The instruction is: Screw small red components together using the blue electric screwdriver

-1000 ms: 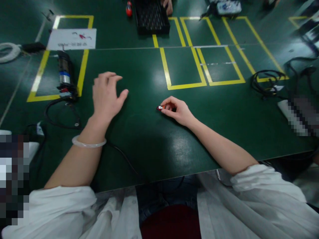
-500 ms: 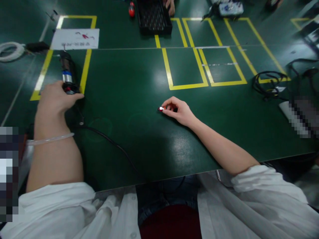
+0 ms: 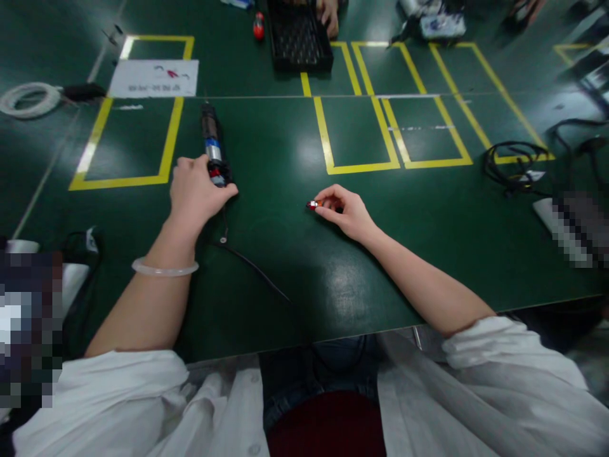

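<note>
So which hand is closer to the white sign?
The left hand. It holds the dark tool, a bit right of the white sign and closer to the body. The right hand is much farther right, pinching a small red piece.

And here is the dark green tabletop (image 3: 266,260), thin pale lines running over it, yellow tape (image 3: 364,169) marking out boxes, light glinting softly off its surface, and a dark red seat (image 3: 328,425) below the near edge.
</note>
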{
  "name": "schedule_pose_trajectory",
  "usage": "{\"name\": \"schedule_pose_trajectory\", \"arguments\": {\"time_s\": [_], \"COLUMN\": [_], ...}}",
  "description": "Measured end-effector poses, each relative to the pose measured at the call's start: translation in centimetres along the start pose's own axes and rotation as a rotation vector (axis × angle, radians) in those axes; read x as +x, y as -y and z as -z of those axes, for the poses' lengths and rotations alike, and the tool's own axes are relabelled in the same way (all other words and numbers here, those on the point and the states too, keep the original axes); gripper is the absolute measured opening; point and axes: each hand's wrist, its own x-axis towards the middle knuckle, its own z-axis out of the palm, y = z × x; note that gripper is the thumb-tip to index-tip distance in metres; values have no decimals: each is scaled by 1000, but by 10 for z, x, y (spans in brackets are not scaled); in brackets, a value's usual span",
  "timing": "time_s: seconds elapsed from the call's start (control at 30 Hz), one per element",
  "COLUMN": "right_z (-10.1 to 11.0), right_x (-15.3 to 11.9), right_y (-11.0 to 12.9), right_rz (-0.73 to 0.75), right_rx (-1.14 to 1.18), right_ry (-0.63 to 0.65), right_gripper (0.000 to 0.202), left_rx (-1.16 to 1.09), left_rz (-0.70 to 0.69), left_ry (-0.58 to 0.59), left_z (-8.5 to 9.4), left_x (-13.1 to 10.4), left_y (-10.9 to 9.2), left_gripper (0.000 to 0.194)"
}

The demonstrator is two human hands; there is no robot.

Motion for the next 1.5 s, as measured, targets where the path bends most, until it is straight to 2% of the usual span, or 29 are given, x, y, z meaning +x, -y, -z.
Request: {"name": "schedule_pose_trajectory", "arguments": {"time_s": [0.03,0.13,0.2,0.3,0.4,0.63,1.1,1.27,1.4,1.5], "right_z": [0,-1,-1,0,1,3,1,-1,-5,-7], "right_x": [0,-1,-1,-2,-3,-4,-7,-8,-10,-10], "right_y": [0,-1,-1,1,4,9,17,21,20,17], "right_rz": [5,33,58,114,168,234,201,197,151,156], "right_rx": [4,-8,-26,-79,-154,-300,-369,-356,-279,-234], "right_ry": [-5,-20,-32,-38,-22,85,18,-34,-10,30], "right_gripper": [23,22,24,20,11,5,12,14,7,10], "left_rx": [5,-15,-43,-87,-127,-154,-105,-51,-14,5], "left_rz": [25,-52,-126,-254,-350,-406,-418,-353,-324,-331], "left_ry": [-14,-2,6,11,6,7,-6,-5,-9,3], "left_z": [-1,-5,-10,-16,-21,-24,-21,-21,-20,-17], "left_x": [-5,-22,-34,-52,-64,-70,-71,-70,-68,-66], "left_y": [-17,-62,-85,-108,-121,-128,-130,-139,-140,-134], "left_gripper": [73,70,71,72,73,74,74,73,68,69]}}
